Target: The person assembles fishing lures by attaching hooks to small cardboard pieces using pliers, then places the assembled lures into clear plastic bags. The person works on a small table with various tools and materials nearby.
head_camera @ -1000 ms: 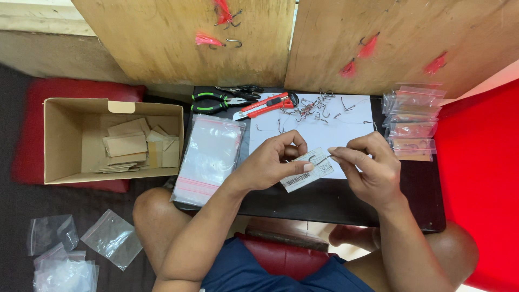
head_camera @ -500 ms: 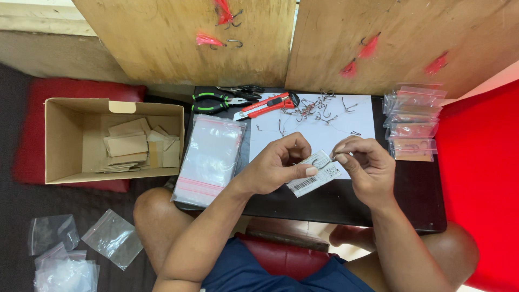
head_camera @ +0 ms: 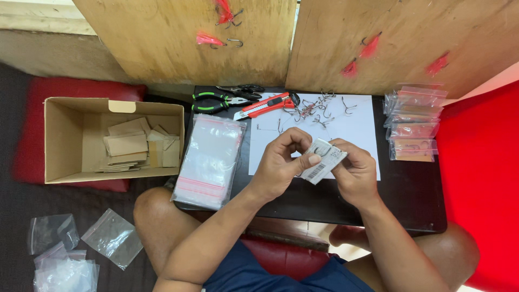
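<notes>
At the left of the frame an open cardboard box (head_camera: 81,141) sits on a red cushion (head_camera: 65,89); inside it lies a loose heap of flat tan card pieces (head_camera: 135,148). Just right of the box, a stack of clear zip bags (head_camera: 208,162) with red seal strips overhangs the left edge of the dark, glossy tabletop (head_camera: 411,194). At the right edge of the tabletop a pile of small filled bags (head_camera: 413,121) holds tan cards, fanned one over the other. More empty clear bags (head_camera: 70,249) lie crumpled on the floor at the lower left.

In the centre, the left hand (head_camera: 281,165) and the right hand (head_camera: 351,173) together pinch a small white card in a clear bag (head_camera: 323,159), fingers closed narrow on its two ends, held tilted just above the white paper sheet (head_camera: 357,135). A tangle of bare metal hooks (head_camera: 316,108) lies on the sheet's upper part, beside a red utility knife (head_camera: 267,105) and green-handled pliers (head_camera: 213,101). Two plywood boards (head_camera: 178,43) lean across the top, with red-feathered hooks (head_camera: 208,39) stuck into them.

Compared with half a second ago, the hands have drawn closer together and lifted slightly toward the frame's centre, and the card sits higher between the fingertips.
</notes>
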